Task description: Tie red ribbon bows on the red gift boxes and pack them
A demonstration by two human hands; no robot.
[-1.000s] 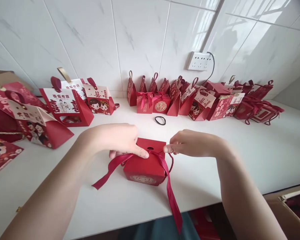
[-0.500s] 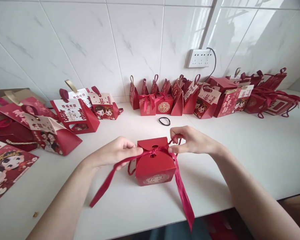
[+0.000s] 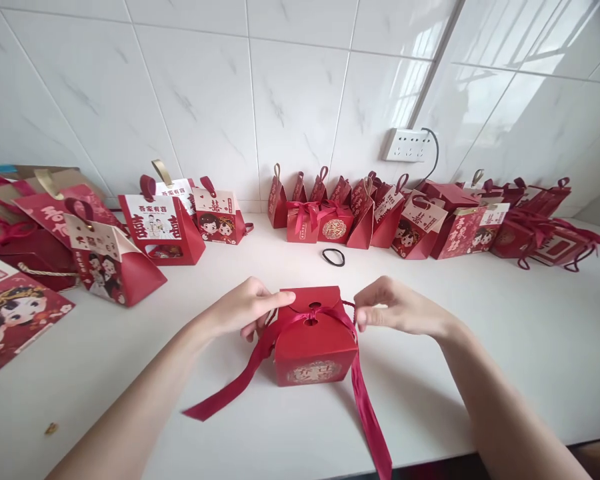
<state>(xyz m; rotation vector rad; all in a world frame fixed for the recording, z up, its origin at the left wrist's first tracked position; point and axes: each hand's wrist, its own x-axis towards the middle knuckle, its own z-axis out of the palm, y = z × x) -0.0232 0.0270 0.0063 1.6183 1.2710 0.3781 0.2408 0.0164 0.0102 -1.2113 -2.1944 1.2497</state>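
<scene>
Centrally, a red gift box [image 3: 316, 350] sits upright on the white surface [image 3: 540, 347], between the two hands, a dark-pink ribbon [image 3: 367, 400] knotted across its top flaps. One ribbon tail slants toward the left forearm; the other reaches the surface's front edge. Room to move extends in front of the box and, more widely, beyond the right arm. The left hand [image 3: 245, 310] has its thumb over the box's rear left corner, its other fingers bent beside that side (whether they grip anything, I cannot tell). The right hand [image 3: 400, 307] pinches a dark-red twisted cord [image 3: 349, 304] just beside the box's right side. Behind lie a black loop [image 3: 333, 257] and, near the tiled wall [image 3: 300, 87], more decorated gift boxes [image 3: 335, 230].
</scene>
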